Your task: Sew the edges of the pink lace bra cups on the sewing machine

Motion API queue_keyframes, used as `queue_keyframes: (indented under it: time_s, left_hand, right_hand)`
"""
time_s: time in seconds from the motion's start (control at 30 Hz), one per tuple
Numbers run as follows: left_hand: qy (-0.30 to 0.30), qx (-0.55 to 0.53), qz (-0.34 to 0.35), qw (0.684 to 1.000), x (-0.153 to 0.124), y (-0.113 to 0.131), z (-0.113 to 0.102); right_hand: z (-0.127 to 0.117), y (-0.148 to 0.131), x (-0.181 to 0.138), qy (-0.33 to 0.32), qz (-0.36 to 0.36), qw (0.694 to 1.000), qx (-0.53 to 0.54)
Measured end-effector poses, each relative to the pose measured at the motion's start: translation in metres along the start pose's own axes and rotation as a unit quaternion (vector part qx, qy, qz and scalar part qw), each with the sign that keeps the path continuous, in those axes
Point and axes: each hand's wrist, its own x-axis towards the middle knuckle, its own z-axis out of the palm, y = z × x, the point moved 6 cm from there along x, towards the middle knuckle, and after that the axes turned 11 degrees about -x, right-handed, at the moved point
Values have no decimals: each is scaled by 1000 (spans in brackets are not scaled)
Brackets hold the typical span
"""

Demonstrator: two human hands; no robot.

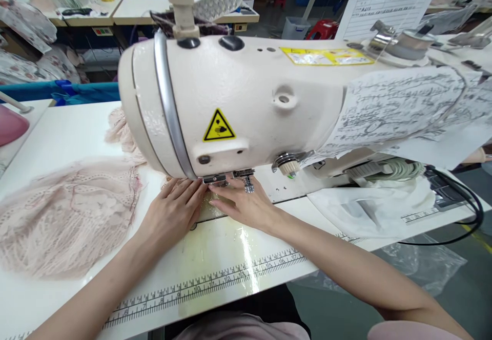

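My left hand [175, 212] lies palm down at the left of the sewing machine's needle area, fingers stretched forward and close together. Just behind its fingertips shows a bit of peach lace fabric [168, 180], partly covered by the hand and the machine head. My right hand [248, 204] reaches in from the right, thumb and forefinger apart, with its other fingers partly hidden behind the presser area [226, 178]. Its fingertips nearly meet the left hand's. Whatever lies right under the fingertips is hidden. Above both hands is the cream sewing machine [246, 94].
Pale pink lace fabric [73, 212] is spread at the left of the white table, with another pink bunch [121, 132] behind the machine head. White cloth [361, 212] and a pale green coil [403, 168] lie at right. A ruler strip [207, 286] runs along the front edge.
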Motion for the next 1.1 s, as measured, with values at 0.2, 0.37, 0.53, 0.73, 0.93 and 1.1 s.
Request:
queue_keyframes:
  time_s: [0.2, 0.37, 0.53, 0.73, 0.93, 1.1]
  left_hand:
    - [-8, -8, -12, 1000, 1, -2, 0]
    - [-1, 4, -8, 1000, 4, -1, -2]
    - [0, 16, -19, 1000, 6, -1, -2]
    - [-7, 29, -23, 999, 6, -1, -2]
    - [12, 42, -18, 999, 6, 0, -4]
    - [21, 46, -22, 999, 6, -1, -3]
  right_hand:
    - [-1, -1, 0, -1, 8, 1000, -9]
    - [-1, -2, 0, 1, 7, 1000, -21]
    - [2, -2, 0, -15, 8, 999, -49]
    - [0, -4, 0, 7, 18, 996, -82]
    - [-2, -2, 0, 20, 10, 995, -95]
    - [-3, 9, 4, 11, 24, 997, -78]
